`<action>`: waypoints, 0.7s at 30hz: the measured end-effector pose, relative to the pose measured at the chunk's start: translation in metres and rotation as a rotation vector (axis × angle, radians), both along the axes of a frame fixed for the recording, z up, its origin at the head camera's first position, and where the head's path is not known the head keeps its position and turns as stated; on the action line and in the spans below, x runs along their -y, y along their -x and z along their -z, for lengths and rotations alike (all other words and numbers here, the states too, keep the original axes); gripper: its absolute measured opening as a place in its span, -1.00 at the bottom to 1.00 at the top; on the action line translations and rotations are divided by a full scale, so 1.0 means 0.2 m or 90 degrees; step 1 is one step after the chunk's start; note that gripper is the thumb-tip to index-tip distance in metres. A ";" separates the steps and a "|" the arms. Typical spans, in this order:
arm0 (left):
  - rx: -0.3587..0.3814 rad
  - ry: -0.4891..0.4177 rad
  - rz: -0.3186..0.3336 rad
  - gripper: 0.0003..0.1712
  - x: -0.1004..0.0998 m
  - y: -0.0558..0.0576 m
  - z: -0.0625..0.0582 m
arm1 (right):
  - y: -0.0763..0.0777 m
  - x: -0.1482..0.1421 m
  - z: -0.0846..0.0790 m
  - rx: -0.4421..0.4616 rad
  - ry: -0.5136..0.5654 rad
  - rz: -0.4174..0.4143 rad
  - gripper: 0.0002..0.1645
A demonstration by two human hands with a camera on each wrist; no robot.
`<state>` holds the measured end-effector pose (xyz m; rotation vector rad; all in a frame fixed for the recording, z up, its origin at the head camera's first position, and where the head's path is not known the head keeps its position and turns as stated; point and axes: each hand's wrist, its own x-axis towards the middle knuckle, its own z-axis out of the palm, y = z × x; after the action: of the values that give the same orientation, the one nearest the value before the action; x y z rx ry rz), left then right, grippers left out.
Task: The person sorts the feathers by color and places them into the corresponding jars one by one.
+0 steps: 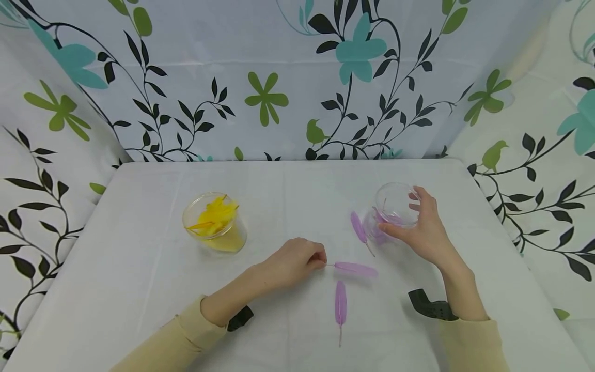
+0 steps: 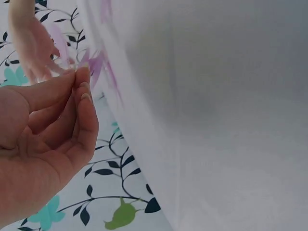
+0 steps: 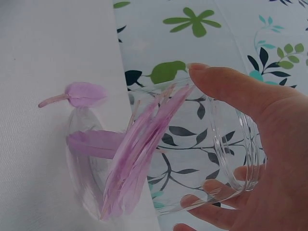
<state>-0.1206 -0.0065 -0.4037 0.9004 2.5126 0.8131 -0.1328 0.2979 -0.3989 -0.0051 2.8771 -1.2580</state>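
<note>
My left hand point(image 1: 294, 262) pinches the quill of a light purple feather point(image 1: 356, 269), whose vane points right, above the table. Thumb and fingertips meet at the quill in the left wrist view. On the right, my right hand point(image 1: 428, 232) holds a clear cup point(image 3: 211, 144) around its rim, thumb on one side and fingers on the other. Several purple feathers point(image 3: 139, 154) stand inside it, leaning against the wall. One loose purple feather point(image 1: 358, 227) lies just left of the cup. Another purple feather point(image 1: 341, 303) lies nearer the front, its quill toward me.
A second clear cup point(image 1: 238, 238) with yellow feathers point(image 1: 216, 215) in it stands at the left of the white-covered table point(image 1: 139, 248). Patterned cloth point(image 1: 288, 51) hangs behind the table and along both sides. Each wrist carries a dark band.
</note>
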 end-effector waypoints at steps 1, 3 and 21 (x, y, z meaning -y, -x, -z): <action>-0.002 -0.010 -0.011 -0.93 0.00 0.01 -0.01 | 0.00 0.00 0.00 0.001 0.001 0.000 0.43; -0.006 -0.031 -0.038 -0.92 0.00 0.04 -0.05 | 0.00 0.00 0.00 0.000 0.000 0.000 0.43; -0.149 -0.080 -0.102 -0.82 -0.27 0.32 -0.32 | 0.00 -0.01 0.00 0.000 0.004 0.000 0.42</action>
<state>-0.1846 0.0473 -0.3391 0.8892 2.7913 0.9761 -0.1329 0.2993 -0.3992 -0.0049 2.8731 -1.2674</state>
